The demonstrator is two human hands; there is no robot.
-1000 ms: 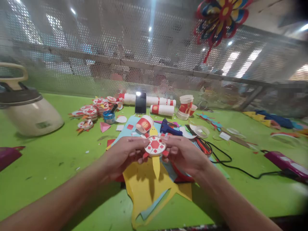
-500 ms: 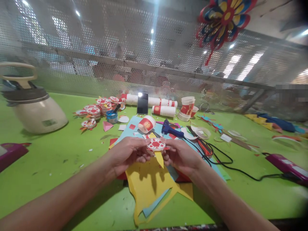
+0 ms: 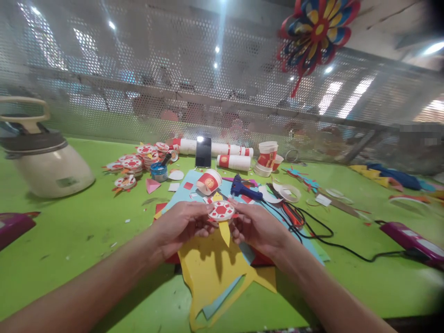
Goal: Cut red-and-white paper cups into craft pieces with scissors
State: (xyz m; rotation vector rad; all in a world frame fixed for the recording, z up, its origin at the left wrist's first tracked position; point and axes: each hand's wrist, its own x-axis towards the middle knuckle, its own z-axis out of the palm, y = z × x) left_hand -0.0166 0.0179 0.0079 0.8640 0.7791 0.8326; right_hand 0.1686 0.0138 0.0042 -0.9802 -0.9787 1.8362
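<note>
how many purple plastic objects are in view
2: a purple plastic object at far left, cut off by the picture's edge, and another at far right, by a black cable.

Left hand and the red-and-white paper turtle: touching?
Touching. Head view: the left hand's thumb overlaps the near-left rim of the paper turtle, no gap visible.

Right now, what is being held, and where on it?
A paper turtle, held by opposite sides of its round shell, between left hand and right hand.

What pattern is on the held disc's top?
The disc is white with a red central hexagon and smaller red patches around it; head view.
</note>
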